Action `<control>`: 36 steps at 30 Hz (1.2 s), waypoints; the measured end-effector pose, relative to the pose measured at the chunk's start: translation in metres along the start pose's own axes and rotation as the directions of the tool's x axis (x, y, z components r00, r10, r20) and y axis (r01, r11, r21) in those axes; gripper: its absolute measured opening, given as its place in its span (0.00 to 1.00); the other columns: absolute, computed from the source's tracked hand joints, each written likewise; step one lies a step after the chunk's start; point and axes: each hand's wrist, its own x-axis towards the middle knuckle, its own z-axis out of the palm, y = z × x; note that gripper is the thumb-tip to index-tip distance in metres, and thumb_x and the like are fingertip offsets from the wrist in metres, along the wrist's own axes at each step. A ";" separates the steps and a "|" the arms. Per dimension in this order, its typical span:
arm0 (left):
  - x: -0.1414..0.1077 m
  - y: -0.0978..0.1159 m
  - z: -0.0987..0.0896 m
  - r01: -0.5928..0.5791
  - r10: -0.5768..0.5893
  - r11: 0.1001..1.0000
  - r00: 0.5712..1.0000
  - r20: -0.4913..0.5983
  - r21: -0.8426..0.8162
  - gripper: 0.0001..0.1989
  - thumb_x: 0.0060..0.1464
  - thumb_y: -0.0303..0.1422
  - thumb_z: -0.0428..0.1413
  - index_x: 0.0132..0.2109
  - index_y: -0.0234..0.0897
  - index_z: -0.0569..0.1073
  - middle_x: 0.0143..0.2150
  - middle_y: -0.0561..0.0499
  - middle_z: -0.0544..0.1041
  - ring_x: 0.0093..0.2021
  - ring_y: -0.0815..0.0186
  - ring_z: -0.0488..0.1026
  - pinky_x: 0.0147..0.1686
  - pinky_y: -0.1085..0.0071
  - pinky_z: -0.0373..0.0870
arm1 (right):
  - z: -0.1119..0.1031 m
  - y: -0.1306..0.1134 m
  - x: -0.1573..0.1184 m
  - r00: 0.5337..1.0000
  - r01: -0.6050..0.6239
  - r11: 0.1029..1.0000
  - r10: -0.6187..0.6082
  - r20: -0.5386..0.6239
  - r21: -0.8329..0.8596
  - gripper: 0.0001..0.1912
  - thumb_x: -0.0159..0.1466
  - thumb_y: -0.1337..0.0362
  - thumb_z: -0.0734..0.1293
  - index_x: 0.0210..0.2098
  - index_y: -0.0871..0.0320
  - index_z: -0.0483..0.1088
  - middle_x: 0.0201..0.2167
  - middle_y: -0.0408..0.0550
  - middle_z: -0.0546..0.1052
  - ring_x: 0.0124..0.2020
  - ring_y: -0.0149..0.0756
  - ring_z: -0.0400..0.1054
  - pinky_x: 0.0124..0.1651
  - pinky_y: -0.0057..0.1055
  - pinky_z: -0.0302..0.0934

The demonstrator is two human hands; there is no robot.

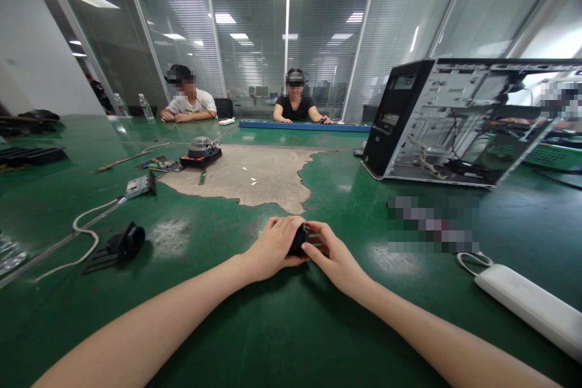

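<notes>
Both my hands meet over the green table, around a small black part that looks like plastic. My left hand is wrapped over its left side and top. From the right, my right hand grips its edge between thumb and bent fingers. Most of the part is hidden by my fingers, so its exact kind does not show.
An open computer case stands at the right, beyond a white power strip. Leftward lie a black plastic duct, a small metal bracketed part with a cable, and a heatsink fan. Two people sit opposite.
</notes>
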 end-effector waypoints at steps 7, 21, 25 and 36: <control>-0.001 0.001 -0.001 -0.002 0.002 1.000 1.000 0.002 0.013 0.30 0.46 0.32 0.57 0.53 0.38 0.51 0.51 0.44 0.65 0.50 0.57 0.62 0.48 0.60 0.55 | -0.001 -0.005 -0.001 0.998 0.058 0.998 -0.058 0.013 -0.014 0.11 0.59 0.65 0.62 0.42 0.55 0.61 0.41 0.47 0.69 0.44 0.34 0.66 0.44 0.34 0.65; -0.001 0.000 0.000 0.006 -0.006 1.000 1.000 0.006 0.013 0.31 0.46 0.31 0.57 0.54 0.39 0.51 0.52 0.44 0.64 0.51 0.57 0.62 0.48 0.59 0.54 | 0.000 -0.001 -0.002 0.991 0.132 0.986 -0.134 -0.011 -0.101 0.12 0.58 0.67 0.62 0.42 0.54 0.61 0.41 0.47 0.66 0.44 0.36 0.64 0.44 0.35 0.66; 0.000 -0.001 0.000 0.002 -0.002 1.000 1.000 0.002 0.004 0.31 0.46 0.31 0.58 0.54 0.39 0.51 0.52 0.45 0.65 0.51 0.57 0.62 0.49 0.60 0.54 | 0.000 -0.003 -0.003 0.984 0.172 0.979 -0.175 -0.018 -0.109 0.10 0.59 0.68 0.62 0.41 0.54 0.62 0.43 0.47 0.64 0.47 0.36 0.62 0.46 0.34 0.66; 0.000 0.001 -0.001 0.015 -0.015 1.000 1.000 0.008 0.005 0.29 0.46 0.32 0.57 0.53 0.39 0.52 0.50 0.44 0.66 0.50 0.57 0.63 0.48 0.60 0.55 | -0.001 0.000 -0.001 0.997 0.083 0.995 -0.083 -0.003 -0.051 0.12 0.59 0.67 0.62 0.43 0.55 0.60 0.42 0.47 0.66 0.43 0.35 0.66 0.46 0.36 0.66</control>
